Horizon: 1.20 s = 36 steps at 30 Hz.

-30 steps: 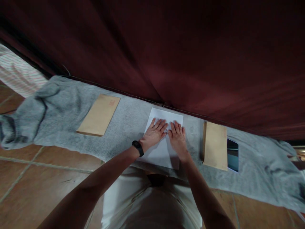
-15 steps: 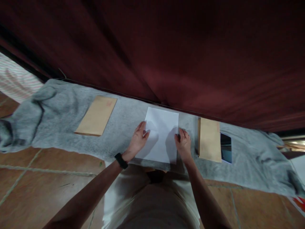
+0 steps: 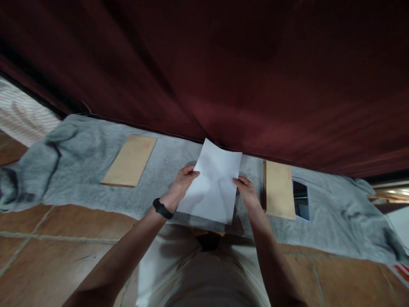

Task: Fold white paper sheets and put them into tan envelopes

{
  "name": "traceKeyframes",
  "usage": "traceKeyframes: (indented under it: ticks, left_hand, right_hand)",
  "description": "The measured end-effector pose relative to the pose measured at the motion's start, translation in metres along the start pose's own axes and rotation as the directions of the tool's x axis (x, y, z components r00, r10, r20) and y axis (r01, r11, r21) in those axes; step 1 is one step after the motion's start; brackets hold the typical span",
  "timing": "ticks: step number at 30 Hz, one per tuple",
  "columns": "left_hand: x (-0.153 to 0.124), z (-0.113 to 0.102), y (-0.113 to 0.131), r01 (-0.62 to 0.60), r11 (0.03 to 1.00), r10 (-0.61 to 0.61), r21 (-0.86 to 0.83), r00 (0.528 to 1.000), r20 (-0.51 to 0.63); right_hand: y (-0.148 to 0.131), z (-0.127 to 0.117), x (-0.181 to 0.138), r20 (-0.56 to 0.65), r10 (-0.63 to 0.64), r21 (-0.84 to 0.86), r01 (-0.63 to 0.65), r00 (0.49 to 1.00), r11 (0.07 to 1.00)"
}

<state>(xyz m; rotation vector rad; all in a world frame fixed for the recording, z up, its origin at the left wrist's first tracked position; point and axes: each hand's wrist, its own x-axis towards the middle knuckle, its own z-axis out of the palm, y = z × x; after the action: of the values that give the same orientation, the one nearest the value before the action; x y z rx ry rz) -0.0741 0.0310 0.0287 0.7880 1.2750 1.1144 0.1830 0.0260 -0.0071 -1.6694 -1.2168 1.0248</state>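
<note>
A white sheet of paper [image 3: 213, 183] is lifted off the grey cloth [image 3: 86, 149], held by both side edges. My left hand [image 3: 182, 181], with a black band on its wrist, pinches the sheet's left edge. My right hand [image 3: 246, 192] grips the right edge, fingers curled under it. A brown envelope [image 3: 131, 161] lies flat on the cloth to the left of my hands. A stack of brown envelopes [image 3: 279, 189] lies just right of my right hand.
A dark phone or tablet [image 3: 301, 200] lies beside the right stack. A dark red curtain [image 3: 223, 72] hangs behind the cloth. Brown floor tiles [image 3: 47, 243] spread in front. Striped fabric [image 3: 22, 115] shows at far left.
Both hands went from pressing flat on the sheet to its side edges, then gripped it and raised it off the cloth, tilted.
</note>
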Motion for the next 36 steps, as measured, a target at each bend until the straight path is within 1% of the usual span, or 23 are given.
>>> traceKeyframes:
  ticks: [2, 3, 5, 7, 9, 11, 13, 14, 16, 18, 20, 22, 24, 26, 27, 29, 31, 33, 36]
  left_hand:
    - [-0.002, 0.000, 0.017, -0.008, 1.000, 0.008, -0.015, 1.000, 0.021]
    - [-0.003, 0.000, 0.028, -0.031, 0.999, 0.032, -0.017, 0.999, 0.030]
    - [-0.004, 0.001, 0.053, -0.113, 0.994, 0.112, 0.006, 0.991, 0.070]
    - [-0.005, 0.002, 0.080, -0.223, 0.974, 0.218, 0.039, 0.970, 0.112]
    - [-0.008, 0.004, 0.105, -0.362, 0.926, 0.352, 0.103, 0.930, 0.110]
    - [-0.014, 0.006, 0.123, -0.490, 0.848, 0.484, 0.199, 0.871, 0.083]
    - [-0.022, 0.007, 0.132, -0.575, 0.772, 0.576, 0.273, 0.813, 0.084]
    - [-0.026, 0.006, 0.133, -0.599, 0.747, 0.598, 0.287, 0.795, 0.103]
    - [-0.032, 0.002, 0.125, -0.621, 0.730, 0.601, 0.286, 0.782, 0.165]
    - [-0.034, -0.006, 0.106, -0.619, 0.726, 0.577, 0.299, 0.785, 0.226]
    - [-0.032, -0.016, 0.078, -0.626, 0.698, 0.566, 0.349, 0.780, 0.267]
    - [-0.030, -0.028, 0.047, -0.637, 0.662, 0.557, 0.395, 0.771, 0.310]
    - [-0.029, -0.039, 0.016, -0.629, 0.631, 0.522, 0.454, 0.777, 0.351]
    - [-0.029, -0.049, -0.010, -0.629, 0.586, 0.482, 0.511, 0.778, 0.403]
    - [-0.030, -0.053, -0.020, -0.634, 0.557, 0.466, 0.536, 0.773, 0.430]
    - [-0.032, -0.060, -0.036, -0.654, 0.491, 0.451, 0.576, 0.756, 0.474]
    - [-0.038, -0.065, -0.046, -0.684, 0.417, 0.431, 0.599, 0.729, 0.533]
    - [-0.047, -0.069, -0.051, -0.719, 0.332, 0.402, 0.610, 0.693, 0.598]
    - [-0.068, -0.074, -0.052, -0.769, 0.188, 0.351, 0.612, 0.634, 0.689]
  right_hand:
    - [-0.014, -0.007, 0.002, 0.003, 0.003, 0.087, -0.004, 1.000, 0.996]
    - [-0.024, -0.012, 0.003, 0.000, -0.001, 0.134, 0.001, 1.000, 0.991]
    - [-0.047, -0.025, 0.007, -0.012, -0.026, 0.316, 0.028, 1.000, 0.948]
    - [-0.072, -0.040, 0.010, -0.045, -0.109, 0.402, 0.118, 0.993, 0.908]
    - [-0.096, -0.055, 0.012, -0.067, -0.214, 0.407, 0.222, 0.975, 0.886]
    - [-0.114, -0.067, 0.011, -0.120, -0.327, 0.375, 0.348, 0.937, 0.859]
    - [-0.122, -0.076, 0.006, -0.157, -0.422, 0.318, 0.450, 0.893, 0.835]
    - [-0.122, -0.078, 0.002, -0.160, -0.452, 0.278, 0.480, 0.877, 0.832]
    - [-0.115, -0.080, -0.007, -0.142, -0.464, 0.202, 0.485, 0.874, 0.851]
    - [-0.099, -0.078, -0.016, -0.095, -0.429, 0.143, 0.439, 0.898, 0.887]
    - [-0.076, -0.072, -0.025, -0.027, -0.397, 0.086, 0.397, 0.918, 0.914]
    - [-0.050, -0.066, -0.033, 0.057, -0.414, 0.011, 0.414, 0.909, 0.910]
    - [-0.023, -0.059, -0.041, 0.103, -0.428, -0.070, 0.436, 0.898, 0.897]
    - [0.002, -0.054, -0.050, 0.134, -0.413, -0.144, 0.430, 0.901, 0.891]
    - [0.013, -0.052, -0.054, 0.170, -0.412, -0.172, 0.439, 0.895, 0.882]
    - [0.031, -0.049, -0.064, 0.217, -0.436, -0.230, 0.480, 0.873, 0.846]
    - [0.044, -0.048, -0.074, 0.273, -0.471, -0.282, 0.538, 0.839, 0.795]
    - [0.051, -0.049, -0.084, 0.337, -0.504, -0.325, 0.601, 0.795, 0.731]
    - [0.054, -0.053, -0.098, 0.424, -0.532, -0.379, 0.677, 0.733, 0.631]
